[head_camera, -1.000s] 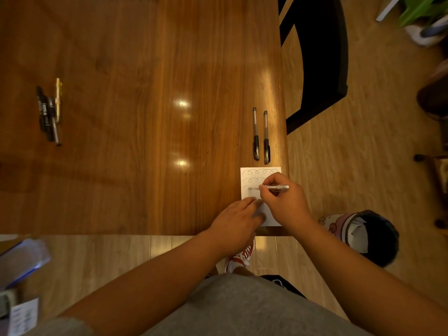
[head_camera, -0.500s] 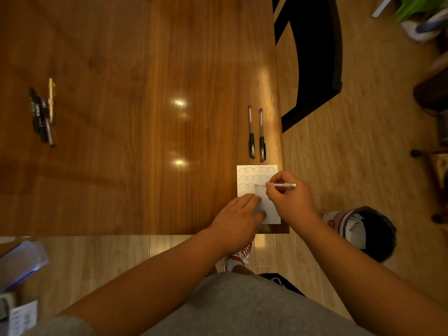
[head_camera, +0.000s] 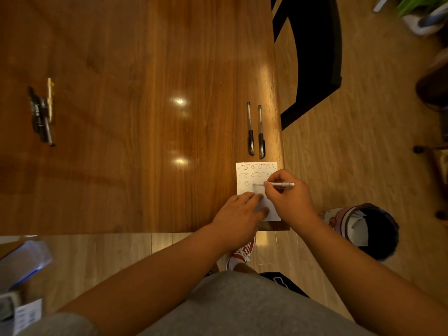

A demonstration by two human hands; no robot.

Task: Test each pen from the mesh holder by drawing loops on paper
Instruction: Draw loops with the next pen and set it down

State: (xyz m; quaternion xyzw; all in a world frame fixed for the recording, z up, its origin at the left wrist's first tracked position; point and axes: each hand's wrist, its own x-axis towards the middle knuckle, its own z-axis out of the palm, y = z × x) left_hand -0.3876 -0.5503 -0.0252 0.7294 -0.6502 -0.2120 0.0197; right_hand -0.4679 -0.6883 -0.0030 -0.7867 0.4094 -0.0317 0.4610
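— White paper [head_camera: 244, 191], lower right of the tabletop [head_camera: 145, 117]: two loop rows done, a third begun. Which step do you log?
— White pen [head_camera: 282, 184] under test. My right hand [head_camera: 288, 202] pinches it in its fingers, tip on row three. My left hand [head_camera: 238, 212] lies flat, fingers together, pinning the sheet. Two black pens [head_camera: 255, 132] lie just above the paper. Mesh holder not in view.
— Next?
— My judgement: carry the loops rightward, then lay this pen beside those two. Against a second ago, the tip has advanced from the left margin.
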